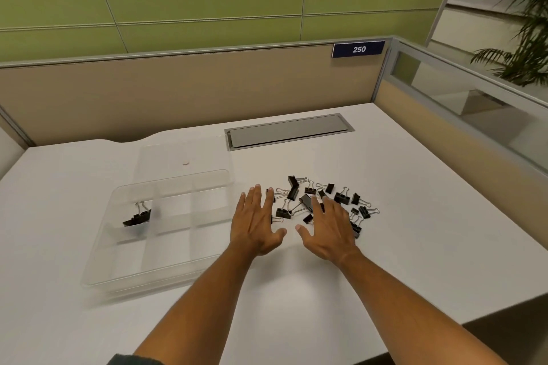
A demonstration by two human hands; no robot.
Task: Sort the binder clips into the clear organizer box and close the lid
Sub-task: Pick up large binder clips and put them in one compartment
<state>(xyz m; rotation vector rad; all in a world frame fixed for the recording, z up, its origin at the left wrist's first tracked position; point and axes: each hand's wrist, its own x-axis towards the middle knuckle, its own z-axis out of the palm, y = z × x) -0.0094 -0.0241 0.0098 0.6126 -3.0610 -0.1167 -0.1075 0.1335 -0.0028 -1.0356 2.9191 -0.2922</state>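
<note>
right hand (329,230) covers part of the binder clips (308,198).

Office cubicle. White bench (400,216) w/ beige partition panels (178,92) at back & right, glass strip (474,98) on the right one. Blue number plate "250" (358,49) on partition, grey cable-access flap (289,129) set in bench, potted plant (525,24) beyond.

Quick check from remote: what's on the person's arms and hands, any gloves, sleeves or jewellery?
Both hands, left hand and right hand, are bare: no gloves, rings or watch visible. Forearms are uncovered; a dark sleeve edge shows at the bottom of the left arm.
</note>
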